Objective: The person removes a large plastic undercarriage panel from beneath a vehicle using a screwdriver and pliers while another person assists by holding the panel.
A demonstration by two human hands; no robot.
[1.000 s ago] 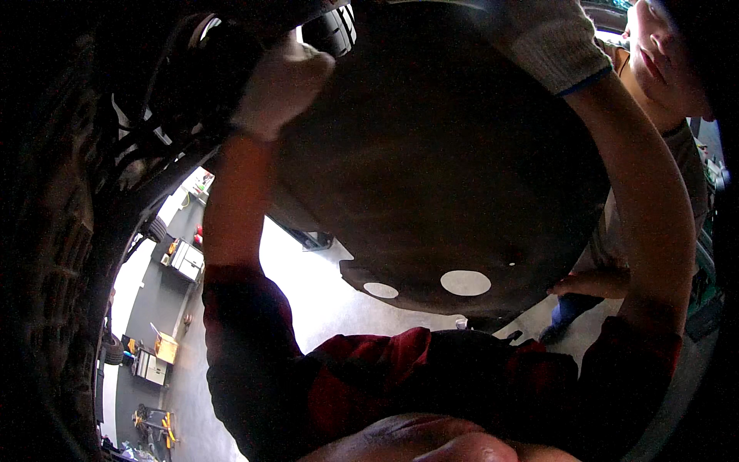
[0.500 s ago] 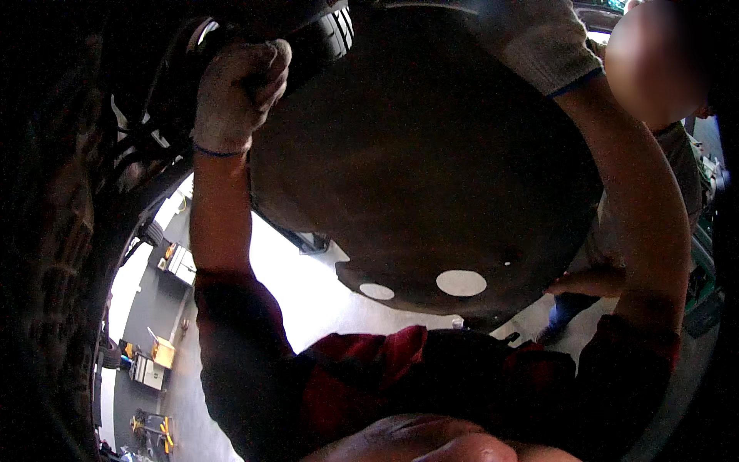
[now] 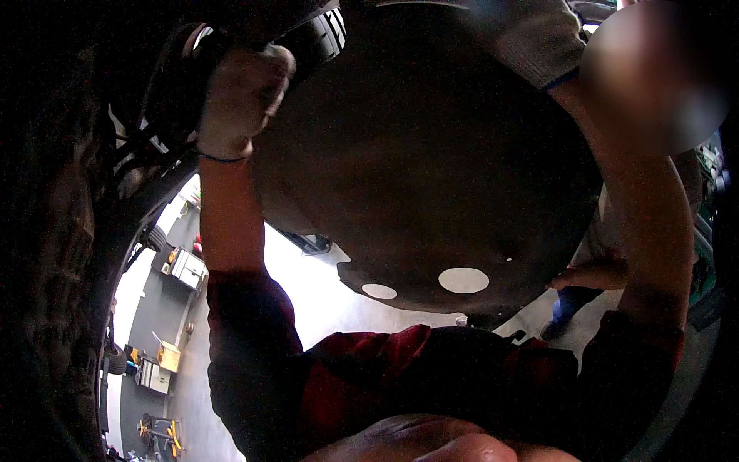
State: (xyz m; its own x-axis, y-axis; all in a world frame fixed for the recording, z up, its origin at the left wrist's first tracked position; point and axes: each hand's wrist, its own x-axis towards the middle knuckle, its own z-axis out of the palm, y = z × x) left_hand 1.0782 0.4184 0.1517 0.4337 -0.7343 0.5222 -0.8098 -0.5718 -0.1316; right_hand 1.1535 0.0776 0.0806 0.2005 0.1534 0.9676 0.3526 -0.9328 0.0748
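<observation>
A large dark undercarriage panel [image 3: 431, 169], with two round openings near its lower edge, spans the middle above me. My left hand [image 3: 245, 100], in a pale knit glove, is closed in a fist by the panel's upper left edge. Whatever lies inside those fingers is hidden. Just beyond that hand is a black tire [image 3: 327, 37] with a pale-lit tread. My right hand [image 3: 539, 42], gloved too, reaches up over the panel's far right part. Its fingers are lost in shadow and blur.
At the right a co-worker stands close, one hand [image 3: 589, 273] by the panel's lower right edge. Dark vehicle underbody parts [image 3: 69, 200] fill the left side. Farther below on the floor are a white cabinet [image 3: 156, 375] and a yellow-and-black stand [image 3: 162, 437].
My left hand has shifted slightly right and is a little blurred. My right hand has moved slightly up and left. The co-worker's head has come lower and nearer my right arm.
</observation>
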